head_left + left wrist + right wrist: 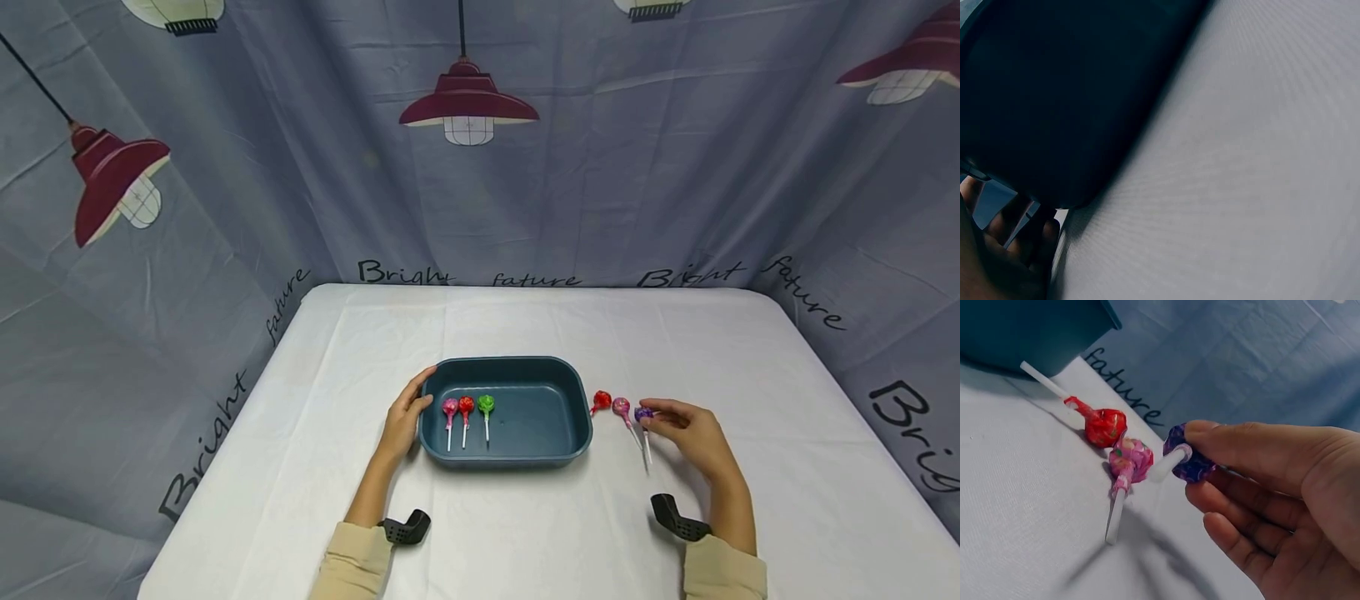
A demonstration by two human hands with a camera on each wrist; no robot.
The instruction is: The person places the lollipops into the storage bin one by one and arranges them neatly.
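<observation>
A dark teal tray stands mid-table, with a pink lollipop, a red lollipop and a green lollipop side by side in its left half, sticks toward the front. My left hand holds the tray's left end; in the left wrist view its fingers are at the tray's corner. On the right, my right hand pinches a purple lollipop by its wrapped head, the stick pointing away from the palm. Beside it on the cloth lie a pink lollipop and a red lollipop.
A white cloth covers the table. Behind and at both sides hangs a grey-blue curtain printed with red lamps and lettering. The red lollipop's stick reaches toward the tray's right wall. Each wrist wears a black camera mount.
</observation>
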